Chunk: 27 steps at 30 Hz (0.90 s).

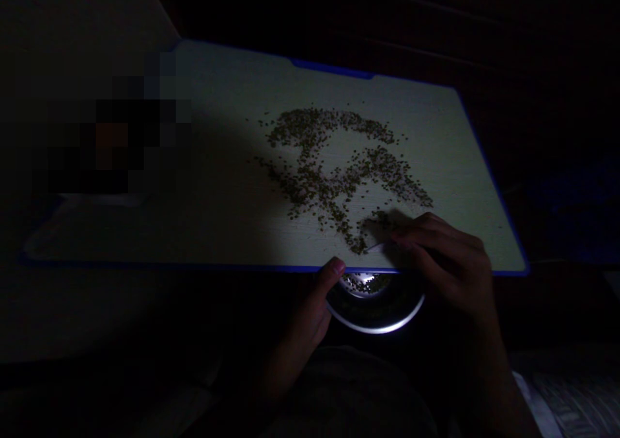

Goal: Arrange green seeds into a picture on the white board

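Blue-trimmed board has seeds across its middle, sorting step probably: right hand pinches a thin pale tool inside its near edge, left hand's thumb on that edge, finger grip unclear, bowl below; next likely needs a light drag.

Probably a home, dimly lit, though which room cannot be told. Household wares suggest it: a board at the centre, spread with grains, and a bowl at five o'clock. Dark, seemingly wooden planks show between one and two o'clock.
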Motion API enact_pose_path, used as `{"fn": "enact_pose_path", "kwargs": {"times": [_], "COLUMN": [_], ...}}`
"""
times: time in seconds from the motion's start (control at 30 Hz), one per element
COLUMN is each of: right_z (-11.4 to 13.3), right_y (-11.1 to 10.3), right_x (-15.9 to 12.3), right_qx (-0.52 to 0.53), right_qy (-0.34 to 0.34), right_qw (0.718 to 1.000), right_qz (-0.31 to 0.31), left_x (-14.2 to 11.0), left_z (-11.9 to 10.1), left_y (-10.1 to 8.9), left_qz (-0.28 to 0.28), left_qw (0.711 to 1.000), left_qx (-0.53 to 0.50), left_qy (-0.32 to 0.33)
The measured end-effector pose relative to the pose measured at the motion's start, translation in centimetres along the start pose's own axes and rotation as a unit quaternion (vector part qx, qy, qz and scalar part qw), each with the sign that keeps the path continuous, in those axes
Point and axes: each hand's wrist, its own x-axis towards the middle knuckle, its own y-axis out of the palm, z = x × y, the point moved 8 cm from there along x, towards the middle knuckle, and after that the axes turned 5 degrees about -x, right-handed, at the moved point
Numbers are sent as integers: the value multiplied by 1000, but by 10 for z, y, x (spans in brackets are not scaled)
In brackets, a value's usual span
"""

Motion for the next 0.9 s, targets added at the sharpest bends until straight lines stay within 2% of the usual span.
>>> {"fn": "enact_pose_path", "kwargs": {"times": [0.13,0.27,0.57,0.77,0.9], "right_z": [0,0,1,-1,-2], "right_y": [1,1,3,0,0], "right_x": [0,0,-1,-2,-1], "right_qx": [3,10,29,52,23], "right_qy": [11,-5,-10,-6,-6], "right_qw": [1000,1000,999,999,1000], "right_qz": [5,19,38,13,4], "left_x": [0,-1,1,0,0], "left_z": [1,2,2,5,4], "left_y": [1,2,2,0,-2], "left_qz": [7,18,12,10,6], "left_qw": [1000,999,1000,1000,1000], "left_qx": [-17,-33,-7,-9,-9], "left_qy": [-4,-2,-13,-24,-15]}}
